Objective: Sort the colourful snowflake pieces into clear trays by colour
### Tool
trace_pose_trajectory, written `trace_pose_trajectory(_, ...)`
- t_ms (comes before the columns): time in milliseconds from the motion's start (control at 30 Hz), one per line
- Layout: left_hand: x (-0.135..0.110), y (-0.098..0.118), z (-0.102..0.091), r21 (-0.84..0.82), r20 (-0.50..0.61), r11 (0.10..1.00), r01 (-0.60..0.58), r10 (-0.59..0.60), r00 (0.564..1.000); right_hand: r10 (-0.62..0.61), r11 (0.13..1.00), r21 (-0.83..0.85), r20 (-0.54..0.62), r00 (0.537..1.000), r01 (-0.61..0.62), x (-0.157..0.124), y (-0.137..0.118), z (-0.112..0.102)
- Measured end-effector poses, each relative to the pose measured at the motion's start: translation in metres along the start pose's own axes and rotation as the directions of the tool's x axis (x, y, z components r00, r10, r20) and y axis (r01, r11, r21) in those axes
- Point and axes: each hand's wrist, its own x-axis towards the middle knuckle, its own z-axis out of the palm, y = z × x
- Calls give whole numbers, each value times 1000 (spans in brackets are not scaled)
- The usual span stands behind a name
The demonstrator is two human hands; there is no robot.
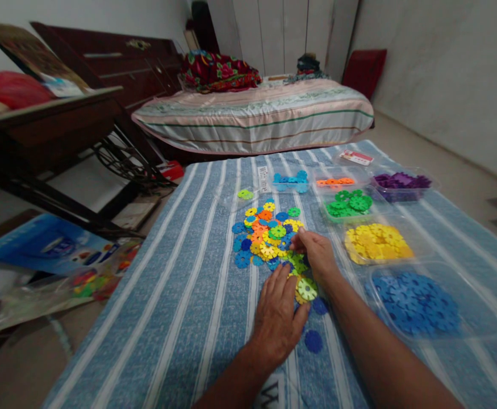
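A mixed heap of small plastic gear-shaped discs [267,236] in blue, yellow, orange and green lies on a blue-and-white striped cloth [180,295]. My left hand [279,315] rests flat on the cloth at the heap's near edge, fingers stretched out and together, touching discs there. My right hand [316,253] sits at the heap's right edge, fingertips pinched on the discs; what they hold is too small to make out. Two loose blue discs [313,341] lie near my left hand.
Clear trays stand at the right: blue discs [416,304], yellow [376,241], green [347,203], purple [401,182], orange [334,182], light blue [291,182]. A bed [257,116] lies beyond. A dark table [52,130] and packaging [44,250] are at the left.
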Motion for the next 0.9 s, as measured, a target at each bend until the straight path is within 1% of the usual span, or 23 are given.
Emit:
trace_pose_trajectory(67, 0, 1, 0, 0, -7, 1000, 2, -2, 1000, -11, 1000, -19, 9, 1000, 11, 0, 1, 0)
trace_pose_trajectory(233, 1, 3, 0, 2, 5, 1000, 7, -7, 1000, -86, 990, -105, 60, 994, 92, 0, 2, -1)
trace_pose_trajectory(533, 2, 1, -1, 0, 16, 1000, -4, 4, 1000, -108, 985, -125, 66, 992, 116, -1, 0, -1)
trace_pose_trajectory(667, 2, 0, 0, -9, 2, 1000, -9, 9, 1000, -97, 990, -101, 57, 994, 103, 0, 1, 0)
trace_pose_trajectory(900, 2, -3, -2, -75, -17, 996, -54, 53, 998, -32, 999, -25, 22, 999, 32, 1, 2, -1)
